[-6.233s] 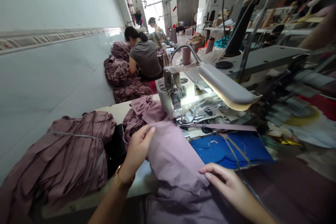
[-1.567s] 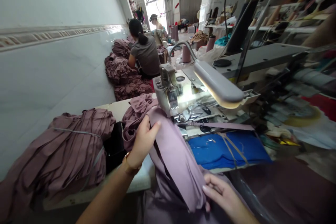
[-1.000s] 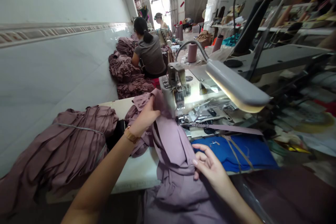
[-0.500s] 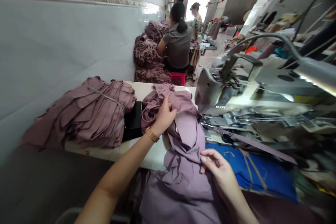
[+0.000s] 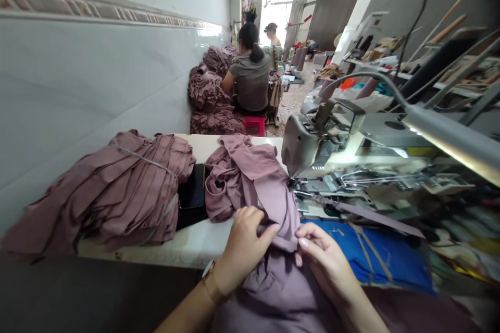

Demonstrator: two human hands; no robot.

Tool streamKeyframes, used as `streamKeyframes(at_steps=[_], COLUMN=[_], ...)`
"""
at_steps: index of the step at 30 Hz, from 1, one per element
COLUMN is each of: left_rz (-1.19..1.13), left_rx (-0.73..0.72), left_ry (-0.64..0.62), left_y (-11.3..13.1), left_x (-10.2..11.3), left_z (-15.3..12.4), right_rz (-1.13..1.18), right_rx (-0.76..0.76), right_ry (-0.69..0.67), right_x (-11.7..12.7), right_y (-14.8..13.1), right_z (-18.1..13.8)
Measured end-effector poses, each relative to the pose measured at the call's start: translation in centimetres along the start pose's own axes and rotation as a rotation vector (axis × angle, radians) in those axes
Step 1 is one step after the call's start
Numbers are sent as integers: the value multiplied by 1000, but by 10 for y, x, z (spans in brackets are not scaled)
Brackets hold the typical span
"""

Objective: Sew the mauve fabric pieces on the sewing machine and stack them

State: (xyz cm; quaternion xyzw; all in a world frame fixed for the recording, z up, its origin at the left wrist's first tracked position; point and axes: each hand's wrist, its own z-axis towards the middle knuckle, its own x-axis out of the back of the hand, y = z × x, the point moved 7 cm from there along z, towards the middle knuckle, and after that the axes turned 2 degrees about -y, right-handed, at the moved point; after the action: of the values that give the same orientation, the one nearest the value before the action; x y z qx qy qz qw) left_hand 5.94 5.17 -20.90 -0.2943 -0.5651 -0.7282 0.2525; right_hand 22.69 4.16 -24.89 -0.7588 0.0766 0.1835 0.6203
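Note:
A mauve garment (image 5: 269, 177) runs from the table down over my lap, with its upper part beside the sewing machine's needle area. My left hand (image 5: 250, 237), wearing a watch (image 5: 211, 278), is closed on the cloth at the table's front edge; its fingertips are partly hidden. To its right, my right hand (image 5: 318, 250) pinches the garment's right edge between thumb and fingers. The sewing machine (image 5: 304, 145) stands just beyond my right hand. A narrow mauve strip (image 5: 375, 218) lies across its bed and leads to the needle area.
A tied bundle of mauve pieces (image 5: 128, 187) sits on the table (image 5: 187, 250) at left, beside a black object (image 5: 192, 187). Blue cloth (image 5: 351, 250) lies at right below the machine. Ahead, a co-worker (image 5: 250, 78) sits on a pink stool (image 5: 254, 125) near heaped mauve cloth (image 5: 207, 88).
My left hand has drawn back from the far part of the garment to the near edge, close to my right hand. My right hand keeps its pinch. The camera view has shifted slightly.

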Motion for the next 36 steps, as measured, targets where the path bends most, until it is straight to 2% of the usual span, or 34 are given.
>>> streamKeyframes(at_steps=[2,5,6,7,8,9,12,13,15,17,19,21,24,27,30,33,36], left_rz=[-34,-217,-277,-315,-319,-290,-150,-135,-185,-288,-405,-521,-549,-346,-203,-130,-120], left_rx=[-20,30,48,51,33,-6,-192,-239,-265,-213,-146,-84,1,26,9,1,-13], left_ry=[-169,-531,-618,-652,-628,-545,-223,-179,-206,-283,-316,-346,-402,-314,-261,-216,-175], left_y=[5,8,10,13,17,21,43,50,58,59,57,54,43,25,17,18,22], left_x=[-8,-24,-25,-21,-12,0,42,50,56,56,55,50,28,7,-7,-7,2], left_z=[5,5,4,6,11,19,41,47,60,71,77,73,45,11,-6,1,22], right_rz=[68,130,137,135,123,94,-136,-227,-329,-238,-3,244,354,169,-141,-293,-352], right_rx=[-11,-33,-37,-42,-41,-39,17,51,118,149,87,-44,-118,-104,-60,-8,48], right_ry=[-30,-66,-71,-78,-84,-100,-155,-160,-139,-103,-84,-65,31,56,19,66,96], right_x=[-4,-4,-3,-3,-4,-6,-25,-33,-46,-51,-46,-30,11,49,67,70,59], right_y=[-4,-8,-8,-7,-6,-4,4,6,7,3,-3,-8,-14,-1,22,32,22], right_z=[-3,-10,-12,-14,-15,-15,-11,-9,-6,-10,-22,-40,-65,-75,-72,-63,-51])
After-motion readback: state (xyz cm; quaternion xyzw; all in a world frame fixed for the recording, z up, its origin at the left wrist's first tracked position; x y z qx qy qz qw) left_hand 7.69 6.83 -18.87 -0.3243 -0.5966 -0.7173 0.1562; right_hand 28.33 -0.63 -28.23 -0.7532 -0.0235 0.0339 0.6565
